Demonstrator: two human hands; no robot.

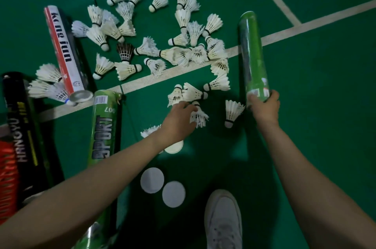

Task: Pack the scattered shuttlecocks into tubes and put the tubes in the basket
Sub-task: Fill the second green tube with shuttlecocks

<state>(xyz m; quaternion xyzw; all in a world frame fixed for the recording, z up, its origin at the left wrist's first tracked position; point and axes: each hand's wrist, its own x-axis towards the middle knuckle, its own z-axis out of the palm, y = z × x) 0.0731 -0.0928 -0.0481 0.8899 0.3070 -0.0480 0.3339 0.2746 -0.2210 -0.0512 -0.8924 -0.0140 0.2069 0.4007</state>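
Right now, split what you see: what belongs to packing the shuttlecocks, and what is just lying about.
Job: scattered shuttlecocks, green tube in the right hand, SPORT tube, red-and-white tube, black tube, orange basket, round caps.
Lying about: white shoe, court lines.

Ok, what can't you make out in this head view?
Head view:
- Contents of the green cardboard tube: opaque wall, right hand covers its near end.
- The orange basket: cut off by the left edge.
- Whether the left hand grips the white feather shuttlecock: hand's back hides its grip.
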